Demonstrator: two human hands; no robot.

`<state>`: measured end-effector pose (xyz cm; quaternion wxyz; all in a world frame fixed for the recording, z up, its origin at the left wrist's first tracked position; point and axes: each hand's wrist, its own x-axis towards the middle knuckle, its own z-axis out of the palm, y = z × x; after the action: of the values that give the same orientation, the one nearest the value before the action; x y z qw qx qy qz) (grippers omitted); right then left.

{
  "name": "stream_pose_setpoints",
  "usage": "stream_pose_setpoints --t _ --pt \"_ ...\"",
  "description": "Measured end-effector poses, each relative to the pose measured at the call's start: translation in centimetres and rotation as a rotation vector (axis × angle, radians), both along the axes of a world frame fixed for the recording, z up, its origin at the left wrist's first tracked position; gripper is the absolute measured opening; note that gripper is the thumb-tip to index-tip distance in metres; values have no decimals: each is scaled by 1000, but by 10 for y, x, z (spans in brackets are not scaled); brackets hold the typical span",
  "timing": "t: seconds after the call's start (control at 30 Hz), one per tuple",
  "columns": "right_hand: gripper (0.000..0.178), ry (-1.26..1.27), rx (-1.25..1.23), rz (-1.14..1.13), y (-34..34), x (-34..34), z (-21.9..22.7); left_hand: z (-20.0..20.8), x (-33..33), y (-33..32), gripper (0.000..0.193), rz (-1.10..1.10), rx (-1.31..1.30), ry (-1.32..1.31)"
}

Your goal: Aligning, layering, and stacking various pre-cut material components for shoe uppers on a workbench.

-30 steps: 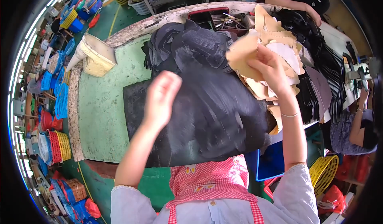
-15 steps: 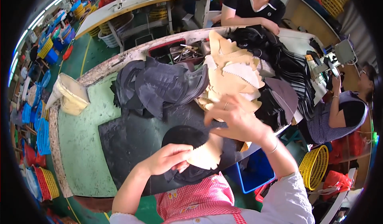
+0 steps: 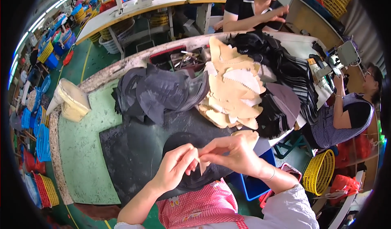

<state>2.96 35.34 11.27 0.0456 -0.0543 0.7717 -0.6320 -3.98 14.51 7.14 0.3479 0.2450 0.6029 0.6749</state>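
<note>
Left hand (image 3: pixel 173 168) and right hand (image 3: pixel 235 156) pinch one tan piece (image 3: pixel 202 168), fingertips close together; uneven pull might crease or tear it.

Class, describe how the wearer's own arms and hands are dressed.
The left hand and right hand are ungloved. A thin, light bracelet circles the right wrist. The loose, wrinkled, pale right sleeve leaves the forearm bare; little of the left sleeve shows.

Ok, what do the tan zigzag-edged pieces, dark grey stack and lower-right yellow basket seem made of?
Tan pieces: perhaps leather or backing sheet; matte, crisply cut edges.
Dark grey stack: possibly leather or synthetic; dull, whitish scuffs, bending layers.
Yellow basket: likely moulded plastic; smooth, evenly coloured openwork.
</note>
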Motion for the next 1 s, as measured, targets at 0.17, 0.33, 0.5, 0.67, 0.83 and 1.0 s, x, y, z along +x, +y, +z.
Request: stream_pose_setpoints --t 0.17,0.33,0.5,0.67,0.83,1.0 --pt "10 -221 -120 -35 5 11 2 20 19 7 10 21 -197 462" --pt "13 -72 167 -39 -1 27 -5 17 44 13 15 61 -407 926" --pt "15 16 289 -194 -9 31 -18 1 42 25 13 133 -287 724" --pt "11 -97 -151 -152 1 39 -42 -18 30 21 23 -59 105 -330" --pt "16 -507 -1166 -434 47 26 -50 -33 13 -19 13 -146 92 -581" --pt "61 139 902 -211 55 44 -47 -42 7 -50 27 -146 -50 -666"
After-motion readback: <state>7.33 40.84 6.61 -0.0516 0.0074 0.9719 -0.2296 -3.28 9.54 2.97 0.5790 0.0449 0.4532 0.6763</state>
